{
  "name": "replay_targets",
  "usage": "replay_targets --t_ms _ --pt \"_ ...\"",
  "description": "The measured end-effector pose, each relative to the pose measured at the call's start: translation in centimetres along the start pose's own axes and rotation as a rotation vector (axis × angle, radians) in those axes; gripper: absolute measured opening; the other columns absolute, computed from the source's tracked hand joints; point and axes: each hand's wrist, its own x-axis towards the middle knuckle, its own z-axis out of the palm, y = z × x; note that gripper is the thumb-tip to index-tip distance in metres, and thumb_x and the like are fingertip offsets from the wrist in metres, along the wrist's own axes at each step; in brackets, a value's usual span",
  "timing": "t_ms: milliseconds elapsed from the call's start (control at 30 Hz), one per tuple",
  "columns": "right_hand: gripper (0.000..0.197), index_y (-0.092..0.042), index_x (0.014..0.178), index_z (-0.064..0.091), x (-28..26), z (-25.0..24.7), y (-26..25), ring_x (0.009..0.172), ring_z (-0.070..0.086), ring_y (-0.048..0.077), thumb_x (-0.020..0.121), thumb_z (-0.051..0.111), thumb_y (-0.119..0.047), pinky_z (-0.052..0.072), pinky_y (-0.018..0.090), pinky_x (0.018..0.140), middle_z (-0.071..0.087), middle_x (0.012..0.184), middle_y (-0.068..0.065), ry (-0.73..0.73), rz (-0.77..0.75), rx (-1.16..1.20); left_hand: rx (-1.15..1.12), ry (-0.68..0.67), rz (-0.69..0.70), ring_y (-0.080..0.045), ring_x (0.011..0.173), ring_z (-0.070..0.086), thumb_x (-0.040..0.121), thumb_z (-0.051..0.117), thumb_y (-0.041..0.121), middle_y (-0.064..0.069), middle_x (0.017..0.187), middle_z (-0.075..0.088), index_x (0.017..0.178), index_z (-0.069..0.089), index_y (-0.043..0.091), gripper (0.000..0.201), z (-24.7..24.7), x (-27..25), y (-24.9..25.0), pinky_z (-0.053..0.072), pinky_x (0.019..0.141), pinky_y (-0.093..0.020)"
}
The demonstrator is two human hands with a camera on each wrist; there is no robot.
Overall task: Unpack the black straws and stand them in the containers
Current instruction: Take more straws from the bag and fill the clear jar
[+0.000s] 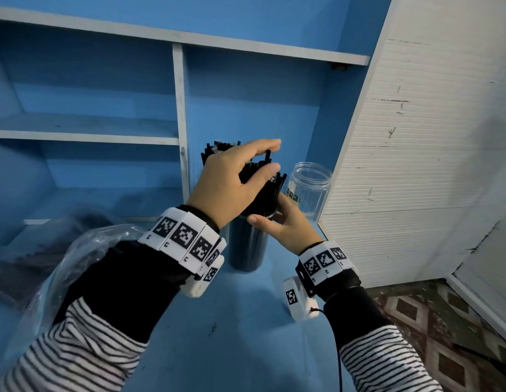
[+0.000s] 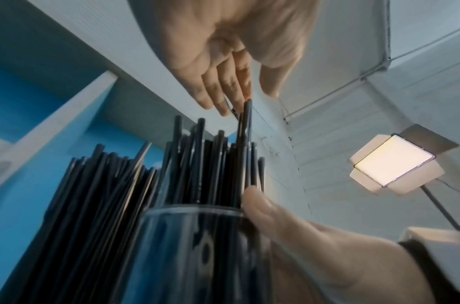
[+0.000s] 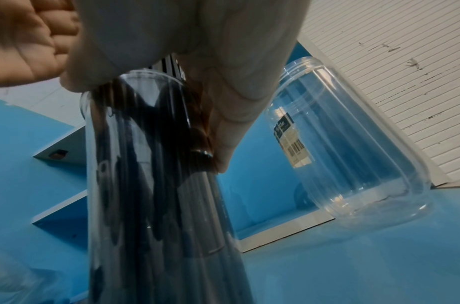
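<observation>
Black straws (image 1: 263, 190) already pack the tall clear container (image 1: 247, 244) that stands on the blue tabletop (image 1: 232, 335) between my hands, so I judge the job well along. My left hand (image 1: 235, 179) is above the bundle, thumb and forefinger pinching the top of one straw (image 1: 268, 157) that stands proud of the others, the other fingers loosely bent. My right hand (image 1: 285, 224) steadies the container at its rim, fingers curled round the glass and the thumb across the near side. Another crowd of straws (image 2: 99, 185) rises just beyond my left hand (its container is hidden from me, so I can't say how full it is). Just past my right hand stands a wide clear jar (image 1: 310, 188) with a label and nothing in it. Under my left forearm lies the crumpled plastic wrapping (image 1: 76, 261); something dark shows beside it, but it's too blurred to tell whether more straws wait there. What's left, I reckon: seat this straw, then perhaps fill the empty jar.
</observation>
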Motion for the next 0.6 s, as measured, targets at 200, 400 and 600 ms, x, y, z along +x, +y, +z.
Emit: replay_targets --t_ms 200,400,600 --pt "0.058 -0.012 0.132 0.049 -0.1 0.1 0.0 0.099 0.059 -0.008 0.081 0.073 -0.030 0.048 0.017 0.093 0.060 0.107 -0.019 0.002 -0.003 0.005 -0.100 0.074 -0.046 0.003 0.104 0.065 0.090 0.066 0.009 0.010 0.108 0.071 0.120 0.065 0.013 0.031 0.6 -0.6 -0.8 0.049 0.096 -0.018" --pt "0.048 -0.013 0.124 0.051 -0.1 0.1 0.0 0.091 0.059 -0.009 0.083 0.073 -0.025 0.047 0.015 0.087 0.060 0.098 -0.020 0.017 -0.013 -0.006 -0.102 0.040 -0.050 0.001 0.103 0.066 0.090 0.066 0.008 0.008 0.110 0.071 0.116 0.068 0.012 0.027 1.3 -1.7 -1.2 0.050 0.096 -0.021" --pt "0.052 -0.015 0.127 0.050 -0.2 0.1 0.0 0.095 0.061 -0.005 0.082 0.073 -0.029 0.049 0.019 0.091 0.061 0.101 -0.017 0.009 -0.019 -0.013 -0.005 0.067 0.031 0.000 0.102 0.066 0.092 0.065 0.014 0.008 0.111 0.071 0.116 0.069 0.015 0.024 1.1 -2.3 -2.0 0.051 0.092 -0.020"
